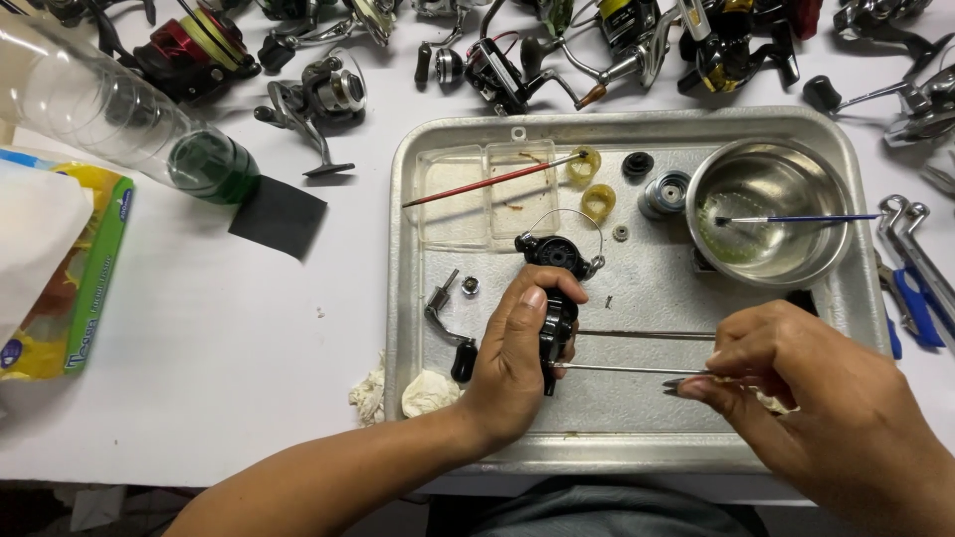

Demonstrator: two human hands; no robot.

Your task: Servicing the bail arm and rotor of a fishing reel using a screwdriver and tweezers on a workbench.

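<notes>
Clamped in my left hand (512,363) is a black fishing reel body (553,298), fingers wrapped round its lower half and thumb laid over the front, held above the middle of the metal tray (637,447). Its upper housing and thin wire bail loop (569,215) stand clear of the grip.

Right hand (796,383): fingertips pinched narrow on the end of a thin metal rod (617,369), whose far tip meets the reel body just under my left fingers. A second thin rod (647,334) lies parallel just above it on the tray; I cannot tell whether it joins the reel.

Handling judgement:
- Reel body: rigid, compact, moderately heavy for its size. Probably greasy, so slippery. Best held where it is now, round the solid housing, never by the bail wire, which looks easily bent.
- Rod: stiff but slender and light. A fingertip pinch near the end suits it; side load could bow it.

Nearby on the tray: a steel bowl (768,209) with a blue-handled brush (796,218) resting in it, a red-handled brush (492,182) across a clear plastic lid (468,204), two yellowish rings (597,202), a small spool (665,193), a crank handle (448,323), and a wad of tissue (430,392). More reels (318,99) crowd the white table beyond.
</notes>
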